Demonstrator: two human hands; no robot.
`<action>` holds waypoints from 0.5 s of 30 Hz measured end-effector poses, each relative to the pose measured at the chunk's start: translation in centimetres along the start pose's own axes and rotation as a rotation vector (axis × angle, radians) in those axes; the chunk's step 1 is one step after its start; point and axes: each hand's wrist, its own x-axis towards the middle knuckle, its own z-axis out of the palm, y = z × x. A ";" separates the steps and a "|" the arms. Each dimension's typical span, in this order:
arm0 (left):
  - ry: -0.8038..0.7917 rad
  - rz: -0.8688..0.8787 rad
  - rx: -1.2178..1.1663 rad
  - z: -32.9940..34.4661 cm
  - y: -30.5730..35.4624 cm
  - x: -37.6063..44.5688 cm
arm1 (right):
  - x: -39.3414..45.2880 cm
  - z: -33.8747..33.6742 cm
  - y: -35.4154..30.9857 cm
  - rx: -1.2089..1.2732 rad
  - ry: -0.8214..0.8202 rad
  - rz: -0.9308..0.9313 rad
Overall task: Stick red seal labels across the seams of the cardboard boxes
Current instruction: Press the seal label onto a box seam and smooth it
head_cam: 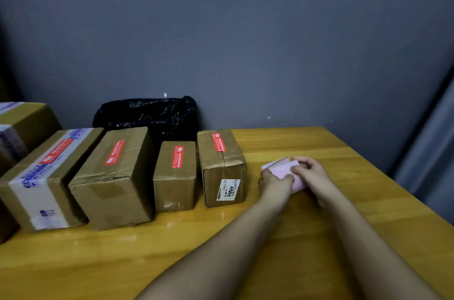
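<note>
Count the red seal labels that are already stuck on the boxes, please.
4, one on top of each box in the row: the taped box, the big box, the small box, and the rightmost box. The box at far left is cut off, so more may be hidden.

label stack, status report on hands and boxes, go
Left hand and right hand both grip the pink label stack. Four boxes in the row carry red seals, nearest box included. Nothing in the way.

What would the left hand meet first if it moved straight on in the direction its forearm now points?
The left hand already grips the pink label stack, so that comes first. Beyond it only bare table shows, then probably the grey wall; depth is unclear.
</note>
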 end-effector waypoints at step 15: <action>-0.098 0.080 0.316 0.0 -0.5 -0.4 | 3.4 0.1 -3.1 -0.606 -0.390 0.004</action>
